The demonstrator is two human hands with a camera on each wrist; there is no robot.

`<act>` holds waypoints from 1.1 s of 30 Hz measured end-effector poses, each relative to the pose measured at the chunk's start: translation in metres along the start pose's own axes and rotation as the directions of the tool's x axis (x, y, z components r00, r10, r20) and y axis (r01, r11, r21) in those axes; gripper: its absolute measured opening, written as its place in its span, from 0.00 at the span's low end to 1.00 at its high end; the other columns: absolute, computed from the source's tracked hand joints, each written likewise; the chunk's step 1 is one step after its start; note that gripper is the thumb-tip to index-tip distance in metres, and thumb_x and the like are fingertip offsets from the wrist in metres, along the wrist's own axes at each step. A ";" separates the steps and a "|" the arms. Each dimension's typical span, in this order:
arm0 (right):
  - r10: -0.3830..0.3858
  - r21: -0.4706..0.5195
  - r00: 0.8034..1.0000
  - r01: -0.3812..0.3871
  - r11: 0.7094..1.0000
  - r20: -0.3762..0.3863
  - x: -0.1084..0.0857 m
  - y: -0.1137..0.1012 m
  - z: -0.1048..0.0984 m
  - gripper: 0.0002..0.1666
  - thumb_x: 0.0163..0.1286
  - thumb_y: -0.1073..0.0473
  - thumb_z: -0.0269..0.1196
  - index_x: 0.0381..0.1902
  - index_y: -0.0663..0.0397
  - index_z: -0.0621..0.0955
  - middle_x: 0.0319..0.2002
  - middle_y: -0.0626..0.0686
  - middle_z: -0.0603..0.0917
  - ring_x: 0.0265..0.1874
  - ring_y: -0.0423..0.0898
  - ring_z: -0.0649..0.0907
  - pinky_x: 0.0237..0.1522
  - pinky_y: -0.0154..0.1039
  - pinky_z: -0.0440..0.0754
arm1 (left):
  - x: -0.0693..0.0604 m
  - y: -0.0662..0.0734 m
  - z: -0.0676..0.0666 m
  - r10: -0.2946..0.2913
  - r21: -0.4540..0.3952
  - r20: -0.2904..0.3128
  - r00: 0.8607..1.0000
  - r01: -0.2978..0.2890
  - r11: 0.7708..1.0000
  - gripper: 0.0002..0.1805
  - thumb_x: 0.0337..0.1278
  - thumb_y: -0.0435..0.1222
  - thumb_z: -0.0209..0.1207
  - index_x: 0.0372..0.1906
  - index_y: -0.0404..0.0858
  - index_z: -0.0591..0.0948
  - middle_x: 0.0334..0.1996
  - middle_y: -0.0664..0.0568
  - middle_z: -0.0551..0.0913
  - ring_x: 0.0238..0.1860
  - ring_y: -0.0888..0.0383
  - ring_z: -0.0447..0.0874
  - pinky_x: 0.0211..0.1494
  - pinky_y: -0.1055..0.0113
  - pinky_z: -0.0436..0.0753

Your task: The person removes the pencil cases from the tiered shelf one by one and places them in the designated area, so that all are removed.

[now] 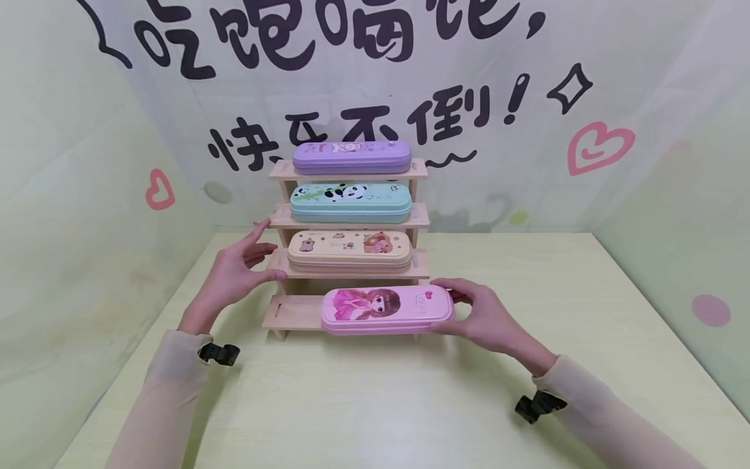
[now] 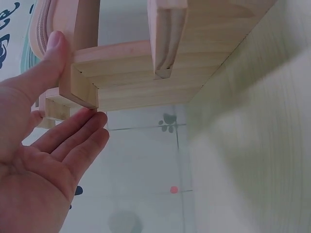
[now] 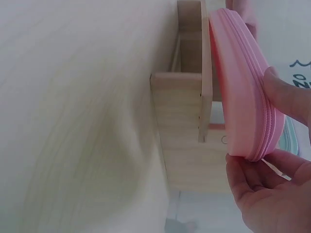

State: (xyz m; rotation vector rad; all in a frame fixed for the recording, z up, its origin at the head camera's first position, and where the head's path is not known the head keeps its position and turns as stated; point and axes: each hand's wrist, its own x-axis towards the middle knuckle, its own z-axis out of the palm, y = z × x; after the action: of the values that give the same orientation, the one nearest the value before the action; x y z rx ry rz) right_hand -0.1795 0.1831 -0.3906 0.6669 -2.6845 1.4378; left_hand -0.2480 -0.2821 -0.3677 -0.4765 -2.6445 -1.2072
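Note:
A pink pencil case (image 1: 387,309) with a doll picture lies over the lowest shelf of a wooden step rack (image 1: 293,312), shifted to the shelf's right. My right hand (image 1: 489,319) grips the case's right end; in the right wrist view, the thumb and fingers of that hand (image 3: 277,184) hold the zipped pink case (image 3: 248,92), which tilts over the shelf edge. My left hand (image 1: 237,270) touches the rack's left side with extended fingers. In the left wrist view the thumb and fingertips of that hand (image 2: 43,145) rest against a shelf end (image 2: 77,87).
On the shelves above lie a cream case (image 1: 349,251), a mint panda case (image 1: 350,202) and a purple case (image 1: 351,157). The rack stands on a pale tabletop (image 1: 363,404), before a printed cloth backdrop (image 1: 498,163) with sides at left and right.

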 end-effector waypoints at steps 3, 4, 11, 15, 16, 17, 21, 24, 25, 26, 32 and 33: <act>-0.005 -0.007 1.000 0.005 1.000 0.001 -0.004 0.003 -0.010 0.45 0.52 0.55 0.86 0.67 0.58 0.82 0.59 0.54 0.85 0.52 0.51 0.85 0.55 0.51 0.87 | 0.000 -0.002 0.001 0.005 -0.004 0.001 1.000 -0.005 1.000 0.62 0.49 0.41 0.81 0.86 0.53 0.56 0.62 0.36 0.83 0.64 0.37 0.81 0.67 0.51 0.81; -0.007 -0.007 1.000 0.007 1.000 0.001 -0.005 0.004 -0.012 0.44 0.53 0.55 0.86 0.67 0.58 0.82 0.59 0.54 0.85 0.52 0.50 0.85 0.55 0.49 0.87 | 0.000 -0.002 0.001 0.007 -0.003 0.001 1.000 -0.007 1.000 0.62 0.49 0.41 0.81 0.86 0.53 0.56 0.62 0.36 0.83 0.64 0.37 0.81 0.67 0.51 0.81; -0.004 0.019 1.000 0.005 1.000 -0.012 -0.016 0.013 -0.031 0.43 0.55 0.56 0.85 0.68 0.54 0.82 0.59 0.51 0.85 0.53 0.50 0.84 0.55 0.33 0.84 | 0.001 -0.002 -0.001 0.022 0.029 0.003 1.000 -0.022 0.999 0.61 0.50 0.40 0.81 0.86 0.54 0.56 0.61 0.36 0.84 0.64 0.38 0.82 0.67 0.51 0.81; 0.004 0.027 1.000 -0.004 1.000 -0.020 -0.026 0.017 -0.043 0.42 0.57 0.57 0.84 0.69 0.54 0.81 0.59 0.52 0.85 0.53 0.48 0.84 0.55 0.28 0.82 | 0.001 -0.001 -0.001 0.028 0.043 0.007 1.000 -0.028 0.999 0.61 0.50 0.40 0.81 0.86 0.53 0.55 0.61 0.35 0.84 0.63 0.38 0.82 0.66 0.50 0.82; 0.006 0.029 1.000 -0.005 1.000 -0.023 -0.029 0.018 -0.046 0.42 0.58 0.57 0.83 0.69 0.54 0.80 0.59 0.52 0.85 0.54 0.47 0.83 0.55 0.27 0.82 | 0.001 -0.001 -0.001 0.028 0.048 0.008 1.000 -0.029 0.998 0.61 0.50 0.40 0.81 0.86 0.53 0.55 0.61 0.36 0.84 0.63 0.39 0.82 0.66 0.50 0.82; 0.006 0.028 1.000 -0.005 1.000 -0.025 -0.032 0.019 -0.050 0.42 0.58 0.58 0.83 0.70 0.54 0.80 0.59 0.52 0.85 0.53 0.46 0.83 0.55 0.26 0.82 | 0.001 -0.001 0.000 0.030 0.051 0.007 1.000 -0.030 0.998 0.61 0.50 0.40 0.81 0.86 0.53 0.55 0.61 0.36 0.84 0.63 0.39 0.83 0.66 0.50 0.82; 0.000 0.010 0.999 0.000 1.000 -0.034 -0.044 0.024 -0.066 0.41 0.59 0.60 0.82 0.70 0.55 0.80 0.59 0.53 0.85 0.52 0.42 0.83 0.53 0.24 0.81 | 0.000 0.000 0.001 0.036 0.053 0.004 0.999 -0.037 0.998 0.61 0.51 0.41 0.81 0.86 0.54 0.56 0.61 0.36 0.84 0.63 0.39 0.83 0.66 0.50 0.82; -0.015 -0.009 0.999 0.015 1.000 -0.039 -0.050 0.030 -0.079 0.41 0.59 0.62 0.82 0.70 0.56 0.79 0.58 0.54 0.85 0.52 0.40 0.83 0.52 0.23 0.81 | 0.001 -0.001 0.001 0.037 0.040 0.002 0.999 -0.037 0.999 0.61 0.50 0.40 0.81 0.86 0.54 0.56 0.61 0.37 0.84 0.63 0.39 0.82 0.66 0.50 0.82; -0.023 -0.013 0.999 0.023 1.000 -0.039 -0.051 0.032 -0.084 0.41 0.59 0.63 0.82 0.70 0.57 0.79 0.58 0.53 0.85 0.53 0.39 0.83 0.52 0.23 0.81 | 0.001 -0.001 0.001 0.034 0.035 0.002 0.999 -0.034 0.999 0.61 0.50 0.40 0.81 0.86 0.54 0.56 0.61 0.37 0.84 0.63 0.39 0.82 0.66 0.51 0.82; -0.031 -0.012 0.999 0.030 0.999 -0.041 -0.053 0.034 -0.088 0.41 0.59 0.64 0.81 0.70 0.58 0.79 0.58 0.53 0.85 0.53 0.38 0.83 0.52 0.23 0.81 | 0.001 -0.001 0.001 0.031 0.032 0.001 1.000 -0.031 0.999 0.61 0.50 0.40 0.81 0.86 0.54 0.56 0.61 0.38 0.84 0.64 0.40 0.82 0.66 0.51 0.82; -0.046 -0.009 0.998 0.046 0.999 -0.036 -0.061 0.044 -0.110 0.42 0.59 0.68 0.80 0.71 0.59 0.78 0.59 0.49 0.85 0.55 0.36 0.82 0.52 0.22 0.80 | 0.000 -0.002 -0.001 0.012 0.015 0.006 1.000 -0.012 1.000 0.61 0.50 0.40 0.81 0.86 0.56 0.56 0.62 0.38 0.84 0.65 0.40 0.81 0.67 0.51 0.81; -0.045 -0.010 0.998 0.045 0.999 -0.033 -0.062 0.046 -0.113 0.43 0.59 0.69 0.80 0.71 0.60 0.78 0.59 0.48 0.85 0.55 0.36 0.82 0.52 0.22 0.80 | 0.000 -0.002 -0.001 0.010 0.008 0.008 1.000 -0.010 1.000 0.61 0.50 0.40 0.81 0.86 0.57 0.56 0.63 0.37 0.83 0.65 0.40 0.81 0.67 0.51 0.81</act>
State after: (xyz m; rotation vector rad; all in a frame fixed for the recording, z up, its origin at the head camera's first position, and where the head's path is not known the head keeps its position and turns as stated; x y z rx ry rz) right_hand -0.1603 0.3178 -0.3753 0.6921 -2.6319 1.4119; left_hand -0.2485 -0.2838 -0.3686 -0.4941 -2.6489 -1.1944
